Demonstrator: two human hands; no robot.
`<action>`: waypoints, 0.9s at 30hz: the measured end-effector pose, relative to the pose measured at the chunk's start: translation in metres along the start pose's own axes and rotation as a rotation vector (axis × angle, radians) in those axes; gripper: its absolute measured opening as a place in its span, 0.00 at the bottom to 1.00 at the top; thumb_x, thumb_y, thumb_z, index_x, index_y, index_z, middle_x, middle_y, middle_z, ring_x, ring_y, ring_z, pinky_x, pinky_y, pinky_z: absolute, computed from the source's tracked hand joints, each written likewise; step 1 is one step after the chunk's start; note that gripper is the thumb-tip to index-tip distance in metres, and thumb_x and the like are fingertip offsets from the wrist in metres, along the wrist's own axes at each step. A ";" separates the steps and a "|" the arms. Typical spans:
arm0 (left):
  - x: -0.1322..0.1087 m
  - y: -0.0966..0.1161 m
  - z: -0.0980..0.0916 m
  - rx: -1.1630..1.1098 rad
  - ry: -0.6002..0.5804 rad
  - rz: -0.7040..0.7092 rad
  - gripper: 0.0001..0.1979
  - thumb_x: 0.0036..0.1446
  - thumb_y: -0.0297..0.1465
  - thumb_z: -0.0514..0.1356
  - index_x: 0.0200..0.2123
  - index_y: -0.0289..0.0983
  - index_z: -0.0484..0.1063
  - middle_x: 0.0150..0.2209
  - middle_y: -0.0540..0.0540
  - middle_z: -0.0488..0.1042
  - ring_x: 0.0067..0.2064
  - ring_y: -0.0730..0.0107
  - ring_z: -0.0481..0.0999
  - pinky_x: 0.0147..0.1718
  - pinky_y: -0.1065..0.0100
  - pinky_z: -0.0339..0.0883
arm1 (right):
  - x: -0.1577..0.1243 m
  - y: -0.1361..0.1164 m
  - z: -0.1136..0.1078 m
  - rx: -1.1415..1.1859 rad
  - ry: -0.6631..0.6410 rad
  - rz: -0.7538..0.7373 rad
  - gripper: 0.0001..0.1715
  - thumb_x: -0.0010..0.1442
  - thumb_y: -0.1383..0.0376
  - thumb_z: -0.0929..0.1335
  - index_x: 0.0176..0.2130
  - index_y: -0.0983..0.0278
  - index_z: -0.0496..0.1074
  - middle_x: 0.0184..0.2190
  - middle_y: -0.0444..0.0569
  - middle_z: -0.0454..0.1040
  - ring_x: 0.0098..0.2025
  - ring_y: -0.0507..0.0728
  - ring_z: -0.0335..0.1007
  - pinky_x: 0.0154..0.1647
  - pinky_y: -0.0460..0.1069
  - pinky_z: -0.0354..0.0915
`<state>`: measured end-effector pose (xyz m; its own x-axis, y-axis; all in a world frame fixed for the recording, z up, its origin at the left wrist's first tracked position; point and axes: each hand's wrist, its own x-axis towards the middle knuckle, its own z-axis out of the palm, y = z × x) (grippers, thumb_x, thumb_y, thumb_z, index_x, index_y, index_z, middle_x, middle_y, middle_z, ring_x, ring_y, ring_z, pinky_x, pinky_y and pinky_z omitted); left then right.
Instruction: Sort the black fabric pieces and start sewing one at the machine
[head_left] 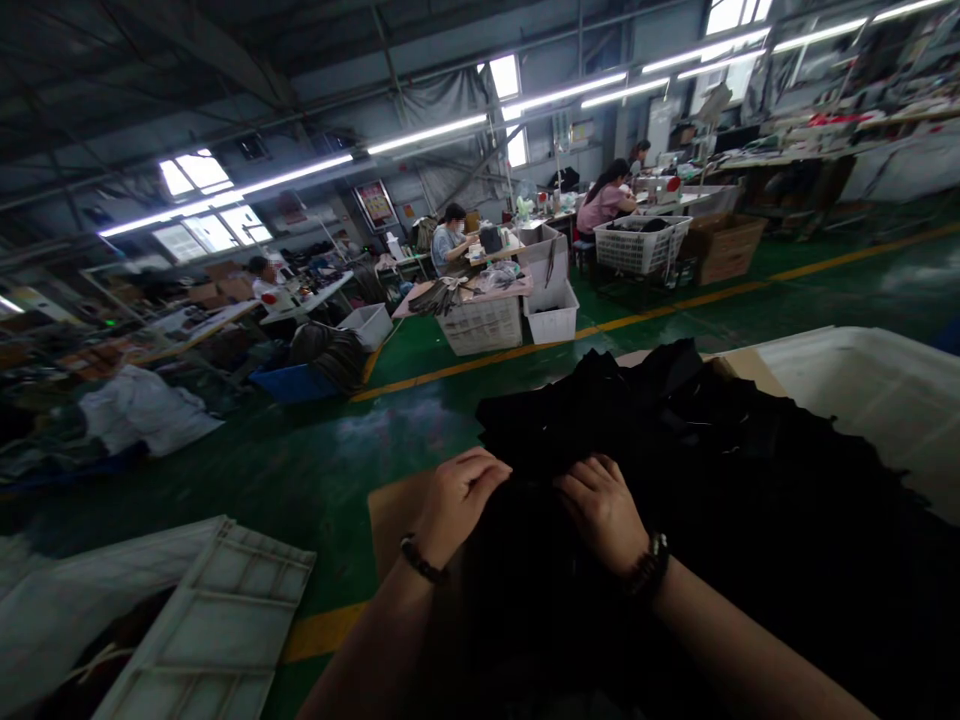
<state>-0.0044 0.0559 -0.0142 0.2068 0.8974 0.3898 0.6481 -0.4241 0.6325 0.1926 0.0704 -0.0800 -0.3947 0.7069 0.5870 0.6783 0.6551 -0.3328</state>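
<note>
A big heap of black fabric (720, 470) lies on a brown table (386, 520) in front of me. My left hand (457, 500) rests at the heap's near left edge, fingers curled down and pinching the black cloth. My right hand (600, 505) sits close beside it, fingers bent and gripping the same cloth. Both wrists wear dark bead bracelets. The fingertips of both hands are partly buried in the fabric.
A white plastic bin (885, 400) stands at the right behind the heap. An upturned white crate (217, 630) lies at lower left. Green floor with a yellow line (675, 305) runs across. Other people sit at sewing tables (480, 260) with white baskets (637, 245) far behind.
</note>
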 end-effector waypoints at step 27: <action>0.027 -0.002 0.004 0.211 -0.090 -0.032 0.08 0.55 0.23 0.55 0.38 0.34 0.71 0.36 0.46 0.70 0.38 0.69 0.70 0.38 0.68 0.66 | -0.018 -0.002 -0.004 0.156 0.140 -0.102 0.14 0.58 0.75 0.56 0.43 0.66 0.61 0.31 0.48 0.69 0.33 0.53 0.66 0.45 0.56 0.60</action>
<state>0.0026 0.0811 -0.0075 0.2422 0.9212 0.3045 0.7924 -0.3689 0.4859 0.2006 0.0551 -0.0874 -0.3587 0.5983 0.7165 0.5309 0.7621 -0.3706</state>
